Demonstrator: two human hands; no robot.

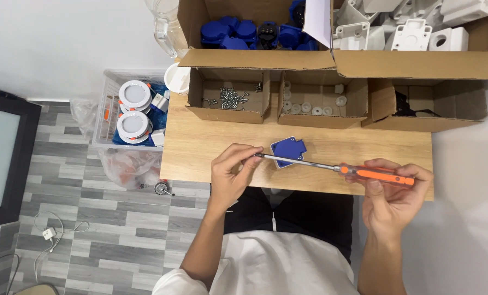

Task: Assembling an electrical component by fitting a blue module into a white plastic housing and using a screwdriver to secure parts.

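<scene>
My right hand (392, 192) grips the orange handle of a screwdriver (377, 175), whose metal shaft runs left across the wooden table (200, 147). My left hand (231, 172) pinches at the shaft's tip, fingers closed around it; whether a screw sits there is too small to tell. A blue plastic part (288, 148) lies on the table just behind the shaft, between my hands.
Small cardboard boxes stand at the table's back: one with screws (230, 99), one with white round pieces (313, 104), one with dark parts (413, 104). Larger boxes behind hold blue parts (244, 30) and white housings (413, 24). A clear bin with round white lamps (134, 112) sits on the floor, left.
</scene>
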